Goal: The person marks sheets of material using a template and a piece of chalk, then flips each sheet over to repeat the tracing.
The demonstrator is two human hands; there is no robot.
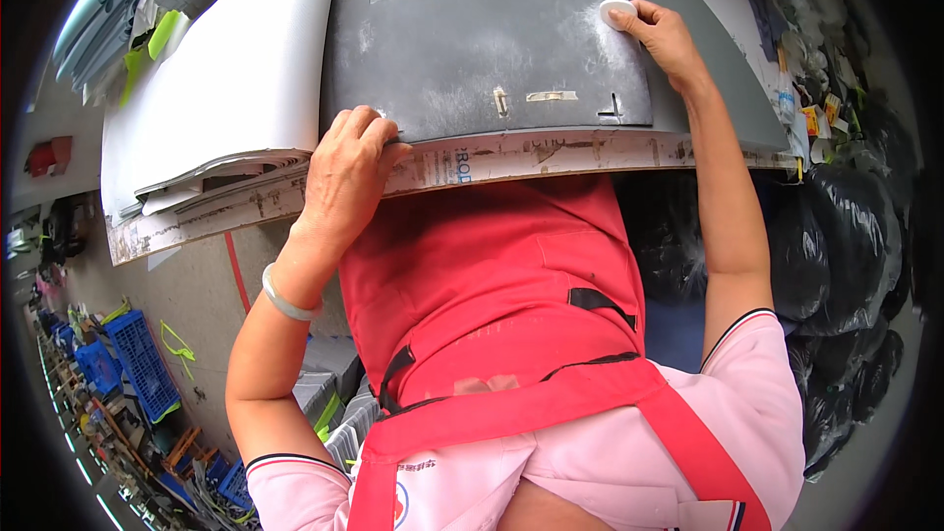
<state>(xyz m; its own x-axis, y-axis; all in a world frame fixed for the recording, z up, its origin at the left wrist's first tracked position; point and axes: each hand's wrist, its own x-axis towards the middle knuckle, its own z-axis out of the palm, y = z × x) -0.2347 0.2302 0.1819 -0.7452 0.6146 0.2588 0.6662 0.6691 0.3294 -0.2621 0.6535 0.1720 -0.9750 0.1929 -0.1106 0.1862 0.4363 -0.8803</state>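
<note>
Head view looks down over a worn bench (551, 159) whose chipped front edge runs across the frame. Far left, below the bench, blue plastic crates (138, 359) stand on a concrete floor (192, 285), small and hard to make out near the rim. On the bench's left part lies a stack of white sheets (236, 69), their edges curling up. The left hand (346, 169), a pale bangle (285, 300) on its wrist, rests on the bench's front edge with fingers curled down onto the near edge of a dark grey sheet (487, 44), pinning it flat. That grey sheet lies in the middle of the bench, its long axis running left to right, cut notches along its edges and bits of tape (551, 96) near its front edge. At its far right corner the right hand (669, 34) pinches a small white disc (617, 12) against the sheet, fingers closed on it. A red apron (492, 285) covers the bench's underside there. Black plastic bags (846, 246) crowd the right side, partly lost in the dark rim.
</note>
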